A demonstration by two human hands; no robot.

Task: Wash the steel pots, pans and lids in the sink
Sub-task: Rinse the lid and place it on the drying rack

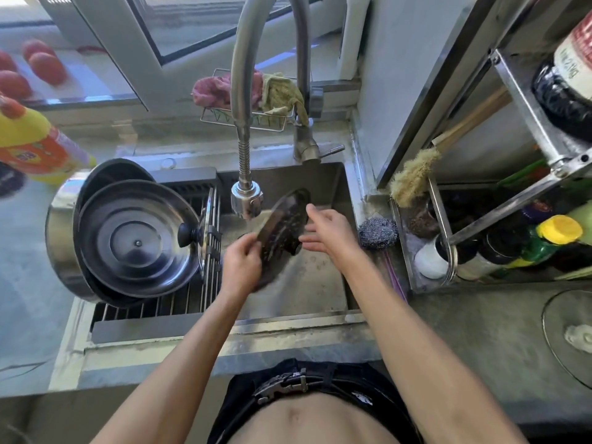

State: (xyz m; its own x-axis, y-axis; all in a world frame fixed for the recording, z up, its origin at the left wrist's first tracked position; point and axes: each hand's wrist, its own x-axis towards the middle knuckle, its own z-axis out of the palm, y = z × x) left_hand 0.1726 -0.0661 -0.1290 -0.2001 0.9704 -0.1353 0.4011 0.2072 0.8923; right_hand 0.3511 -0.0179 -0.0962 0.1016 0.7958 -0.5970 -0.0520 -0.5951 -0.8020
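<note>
— Tilting under the spray head of the curved steel tap, is that the dark round lid?

— Yes. The lid hangs over the steel sink basin, just below and right of the tap head, standing on edge and blurred. Its long line runs from the lower left, near the person, up to the far right, and its wet, speckled face turns toward the camera.

— Which hand has it?

— The left hand grips the lower left rim, below the tap head; its fingers curl round the edge, so the lid rises up and right from them.

— And the other?

— The right hand lies right of the tap head, against the lid's right rim. Its fingers are straight and slightly spread, touching or nearly touching the edge; I cannot tell which. Water streams from the tap head onto the lid.

— Left of the tap?

— A large steel pot lies on its side on the wire rack, with a steel lid with a black knob resting in its mouth.

— Right of the tap?

— A grey steel-wool scourer sits on the surface beside the basin rim.
</note>
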